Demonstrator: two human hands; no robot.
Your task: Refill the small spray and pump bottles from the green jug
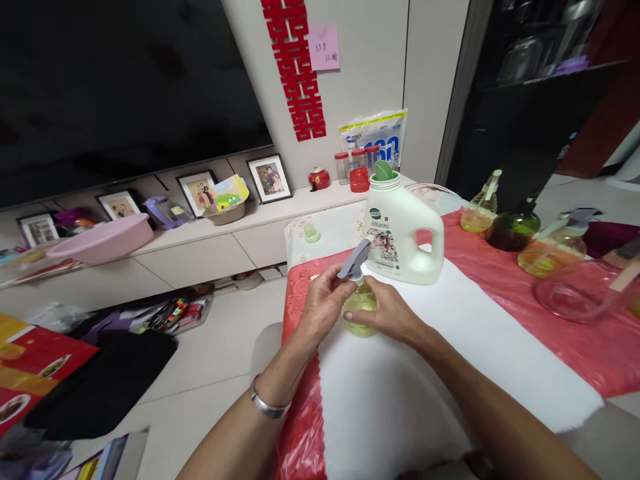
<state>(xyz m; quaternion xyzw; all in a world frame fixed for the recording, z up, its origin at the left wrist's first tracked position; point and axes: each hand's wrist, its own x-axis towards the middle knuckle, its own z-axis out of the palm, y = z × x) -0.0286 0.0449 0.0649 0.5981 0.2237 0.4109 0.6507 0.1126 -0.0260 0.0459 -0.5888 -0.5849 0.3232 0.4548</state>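
A small clear spray bottle with yellowish liquid stands upright on a white cloth. My left hand is closed around its neck, just under the grey spray head. My right hand wraps the bottle's body from the other side. Right behind the bottle stands a large pale green detergent jug with an open top and a green spout. Its light green cap lies apart on the table, to the left.
On the right, the red table cover carries several more bottles, among them a dark green bottle and a clear pink container. Behind, a low cabinet holds photo frames, a pink basin and lidded jars.
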